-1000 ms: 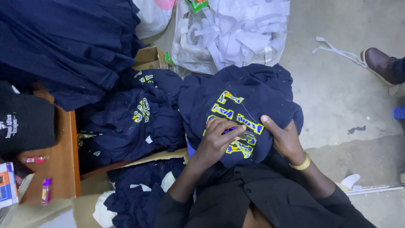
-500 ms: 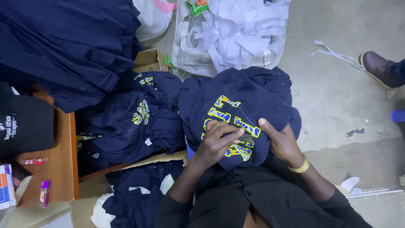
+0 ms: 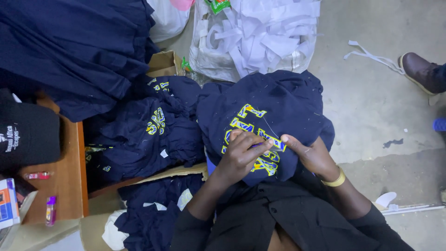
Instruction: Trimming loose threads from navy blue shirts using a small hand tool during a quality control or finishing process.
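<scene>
Navy shirt [image 3: 274, 100] on lap, centre. Left hand [image 3: 241, 155] fingers curled, pinching at yellow lettering [image 3: 246, 125]; right hand [image 3: 313, 155] presses cloth at 3 o'clock, possibly pinching. Soft, light, floppy; grip by folds.

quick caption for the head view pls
Both hands, left and right, press on yellow lettering of a navy garment in the lap, more navy garments piled alongside.

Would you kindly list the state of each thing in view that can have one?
Navy garment: bunched on the lap, yellow lettering facing up.
Left hand: fingers curled on the lettering.
Right hand: fingertips pressing the garment.
Clear bag: open, stuffed with white strips.
Cardboard box: flaps open.
Garment pile: crumpled.
Black cap: resting on the wooden table.
</scene>
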